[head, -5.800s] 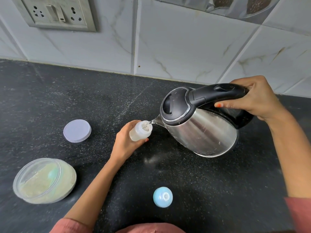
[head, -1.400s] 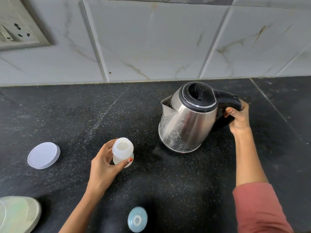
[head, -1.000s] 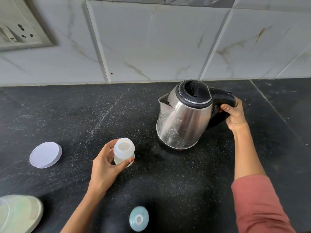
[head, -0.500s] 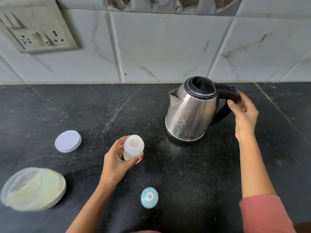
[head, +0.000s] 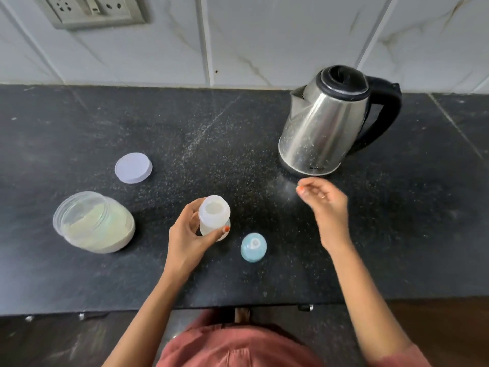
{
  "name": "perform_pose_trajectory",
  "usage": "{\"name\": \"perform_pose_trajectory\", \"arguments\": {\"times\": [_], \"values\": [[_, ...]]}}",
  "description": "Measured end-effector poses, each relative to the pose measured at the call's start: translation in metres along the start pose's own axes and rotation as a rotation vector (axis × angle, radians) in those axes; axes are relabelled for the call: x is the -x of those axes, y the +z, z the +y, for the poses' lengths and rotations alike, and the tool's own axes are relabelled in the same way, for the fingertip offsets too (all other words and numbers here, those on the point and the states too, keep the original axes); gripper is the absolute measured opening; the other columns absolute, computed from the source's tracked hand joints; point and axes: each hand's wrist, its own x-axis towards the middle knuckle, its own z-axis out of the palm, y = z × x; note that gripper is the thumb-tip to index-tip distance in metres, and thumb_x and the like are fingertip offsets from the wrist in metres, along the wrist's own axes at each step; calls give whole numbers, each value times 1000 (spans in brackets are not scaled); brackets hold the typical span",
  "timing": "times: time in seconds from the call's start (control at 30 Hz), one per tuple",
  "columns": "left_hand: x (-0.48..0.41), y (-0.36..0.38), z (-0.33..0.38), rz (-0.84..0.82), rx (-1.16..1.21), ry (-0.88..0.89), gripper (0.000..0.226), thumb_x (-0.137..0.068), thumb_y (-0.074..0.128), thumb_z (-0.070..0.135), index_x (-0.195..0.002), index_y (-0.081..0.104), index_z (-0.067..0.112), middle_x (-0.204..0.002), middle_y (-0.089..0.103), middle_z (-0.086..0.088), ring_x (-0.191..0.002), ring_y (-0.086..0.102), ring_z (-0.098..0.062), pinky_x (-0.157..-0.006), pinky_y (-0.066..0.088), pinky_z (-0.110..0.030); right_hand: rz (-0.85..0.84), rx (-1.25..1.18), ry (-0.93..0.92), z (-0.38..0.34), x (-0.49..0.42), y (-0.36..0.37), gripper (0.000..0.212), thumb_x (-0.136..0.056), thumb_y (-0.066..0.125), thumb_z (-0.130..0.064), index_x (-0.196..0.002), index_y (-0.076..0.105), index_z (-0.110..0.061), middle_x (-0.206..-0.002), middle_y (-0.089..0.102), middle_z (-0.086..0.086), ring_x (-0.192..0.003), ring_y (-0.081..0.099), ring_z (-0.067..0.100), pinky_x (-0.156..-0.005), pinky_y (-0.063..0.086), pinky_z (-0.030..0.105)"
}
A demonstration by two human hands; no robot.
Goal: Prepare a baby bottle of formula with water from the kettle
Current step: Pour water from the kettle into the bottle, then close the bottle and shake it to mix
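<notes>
My left hand (head: 189,235) grips a small white baby bottle (head: 213,217) that stands open-topped on the black counter. The blue bottle cap with its teat (head: 253,247) lies just right of it. A steel kettle (head: 325,125) with a black lid and handle stands upright at the back right. My right hand (head: 324,205) hovers empty in front of the kettle, fingers loosely curled, motion-blurred. An open clear tub of pale formula powder (head: 94,225) sits to the left, with its white lid (head: 133,167) lying behind it.
The black stone counter (head: 79,128) runs to a marble-tiled wall with a socket plate (head: 90,9) at the upper left. The counter's front edge (head: 105,309) is close to my body, with dark cabinet fronts below.
My right hand has let go of the kettle handle and drawn back toward me. The kettle stands on the counter. My left hand still holds the bottle; the view has tilted down.
</notes>
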Motion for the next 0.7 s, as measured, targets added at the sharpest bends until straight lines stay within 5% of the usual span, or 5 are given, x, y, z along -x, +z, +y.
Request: {"name": "perform_pose_trajectory", "arguments": {"times": [0.17,0.3,0.47,0.7], "values": [[11,-7,-11,-33,17,0,65,-60,85,8,-101,58,51,-106,65,26,-99,62,3,-80,47,-10,-286,259,67,11,47,40,24,-75,72,-11,-92,64,-26,-96,65,-7,-91,61,7,-81,47,15],[12,-13,-13,-83,33,-7,63,-58,83,14,-101,58,52,-105,64,28,-98,61,6,-81,46,-9,-472,674,77,22,68,51,52,-68,78,-29,-115,55,-28,-114,46,-13,-110,43,7,-89,32,17],[12,-21,-14,-170,50,-15,57,-59,81,19,-103,57,45,-108,63,26,-101,60,3,-83,45,-11,-384,890,77,26,84,62,57,-71,75,-13,-122,51,-23,-125,46,-4,-115,45,18,-94,39,28],[10,-27,-16,-221,3,32,61,-63,83,17,-106,52,47,-111,61,28,-104,58,3,-86,44,-12,-115,733,39,-14,79,67,54,-65,78,-6,-114,58,-18,-115,56,-3,-105,51,10,-89,34,13]]}}
